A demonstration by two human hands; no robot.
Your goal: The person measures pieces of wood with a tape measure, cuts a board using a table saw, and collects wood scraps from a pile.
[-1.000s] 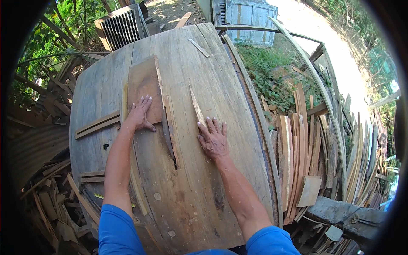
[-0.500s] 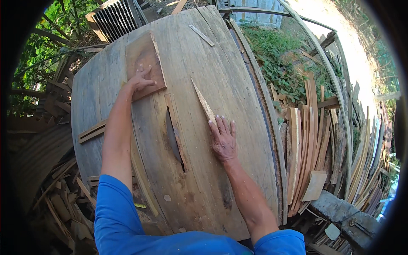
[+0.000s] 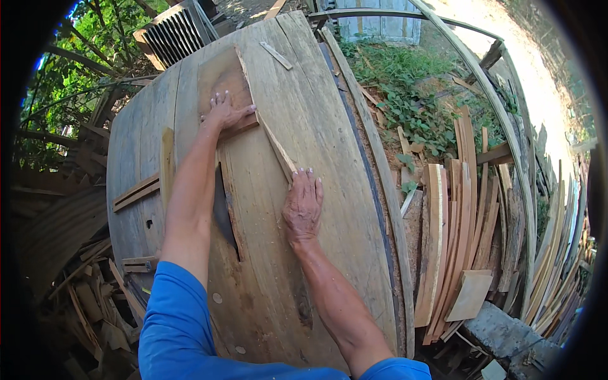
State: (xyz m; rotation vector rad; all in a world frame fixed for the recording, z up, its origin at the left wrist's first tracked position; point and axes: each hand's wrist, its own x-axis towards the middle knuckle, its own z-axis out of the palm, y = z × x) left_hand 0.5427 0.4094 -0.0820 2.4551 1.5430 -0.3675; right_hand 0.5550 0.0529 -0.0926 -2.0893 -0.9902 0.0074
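As your left hand (image 3: 224, 116) splays unclenched on the stiff-looking board (image 3: 220, 71), your right hand (image 3: 303, 209), grip unclear, meets the likely-brittle sliver's (image 3: 279, 151) safer, wide end

free room: bare tabletop (image 3: 345, 209) right of the right hand (image 3: 304, 206), out to the edge rail (image 3: 373, 180); narrower lane between right forearm and slot. obstacles: dark blade (image 3: 223, 218) in the slot, just beside the left forearm; its height above the wood is hard to judge from overhead. brown board (image 3: 223, 76) under the left hand (image 3: 227, 115) blocks the far side; slanting wedge offcut (image 3: 277, 147) bars passage between hands. left: upright-lying yellowish strip (image 3: 167, 158), slotted batten (image 3: 136, 193).
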